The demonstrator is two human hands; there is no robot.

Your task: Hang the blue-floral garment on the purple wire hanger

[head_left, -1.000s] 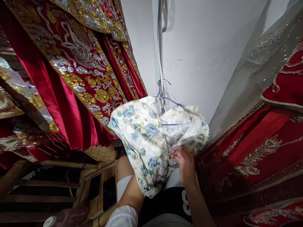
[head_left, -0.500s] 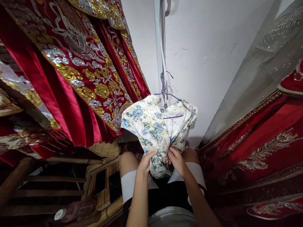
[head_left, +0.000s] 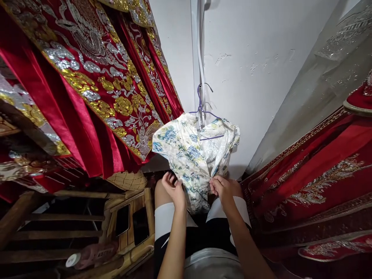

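Note:
A short-sleeved floral blouse (head_left: 186, 155), cream with blue flowers, hangs by its shoulders on a thin purple wire hanger (head_left: 200, 108). Its neckline gapes, showing the inside of the back. My right hand (head_left: 221, 190) pinches the blouse's front edge at the lower end of the neckline. At the blouse's left side, my left hand (head_left: 176, 190) has its fingers apart and loosely curved, with nothing visible in them; whether the thumb touches the cloth I cannot tell. The lower hem falls between my knees.
Red costumes with gold and silver sequins (head_left: 122, 104) hang at left, and more beaded red cloth (head_left: 314, 186) at right. A white strap (head_left: 200, 58) runs down the wall to the hanger. Two phones lie on a bamboo seat (head_left: 130, 224) beside a bottle (head_left: 93, 255).
My left hand has let go of the blouse and moved slightly up and left, its fingers opening. My right hand still pinches the front edge, a little further right.

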